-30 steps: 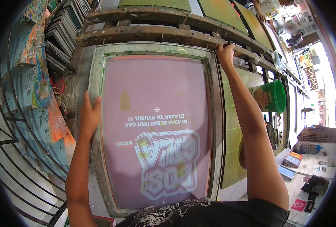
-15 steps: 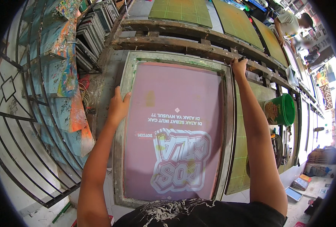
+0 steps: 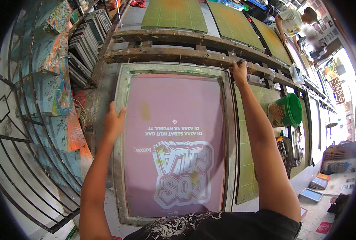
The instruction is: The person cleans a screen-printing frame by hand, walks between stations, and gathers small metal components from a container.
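Pink mesh is filling the 1 screen-printing frame (image 3: 174, 144) you are holding flat in front of you, its pale metal border lying against the long table. Your left hand (image 3: 114, 122) is gripping the frame's left rail, fingers curled over the edge. Your right hand (image 3: 239, 71) is reaching to the far right corner, fingers pressing closed where the frame is meeting the wooden rail (image 3: 178, 54). A white graphic with a line of text is sitting low on the mesh. 1 green bucket (image 3: 287, 110) is standing right of your forearm. 3 green gridded boards (image 3: 174, 15) are lying beyond the rail.
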`<state>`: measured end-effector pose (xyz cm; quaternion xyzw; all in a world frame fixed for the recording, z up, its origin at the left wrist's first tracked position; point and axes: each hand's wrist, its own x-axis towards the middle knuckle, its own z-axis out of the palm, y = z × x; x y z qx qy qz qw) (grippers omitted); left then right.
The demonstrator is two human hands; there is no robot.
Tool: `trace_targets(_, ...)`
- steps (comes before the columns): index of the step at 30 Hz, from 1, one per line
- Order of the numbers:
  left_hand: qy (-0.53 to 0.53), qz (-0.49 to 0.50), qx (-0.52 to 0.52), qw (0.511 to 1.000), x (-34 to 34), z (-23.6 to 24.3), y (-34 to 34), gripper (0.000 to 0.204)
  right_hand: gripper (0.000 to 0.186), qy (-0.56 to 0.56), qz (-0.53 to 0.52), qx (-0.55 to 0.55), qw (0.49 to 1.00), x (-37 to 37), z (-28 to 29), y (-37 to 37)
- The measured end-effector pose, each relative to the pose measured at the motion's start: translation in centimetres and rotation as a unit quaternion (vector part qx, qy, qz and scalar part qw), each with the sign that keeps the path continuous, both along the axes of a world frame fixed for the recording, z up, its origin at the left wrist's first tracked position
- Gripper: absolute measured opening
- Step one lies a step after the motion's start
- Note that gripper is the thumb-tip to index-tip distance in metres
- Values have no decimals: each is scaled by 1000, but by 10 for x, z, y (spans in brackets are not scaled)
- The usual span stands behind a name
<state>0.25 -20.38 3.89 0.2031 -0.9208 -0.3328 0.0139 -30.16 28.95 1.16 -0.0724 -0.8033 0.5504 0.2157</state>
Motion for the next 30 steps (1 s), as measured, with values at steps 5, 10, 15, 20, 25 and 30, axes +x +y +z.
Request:
trace_targets(5,-2,12,25,1000,5,6,-1,62,15,129,-170,-315,925,11,35,-34)
trace_targets(10,-20,29,26,999,5,0,-4,65,13,81,147,-284,944,34,82,-175)
trace_targets(15,-20,31,37,999,6,6,-2,65,11,-21,280,-287,916,44,60,-326)
trace_targets(20,-12,10,46,999,6,8,-5,65,13,-30,303,-250,919,39,24,-393)
trace_targets(25,18,16,44,999,9,1,-4,62,12,-21,322,-238,916,31,15,-408)
trace_targets(30,14,15,62,998,8,3,-4,60,13,0,370,-172,913,40,17,-409)
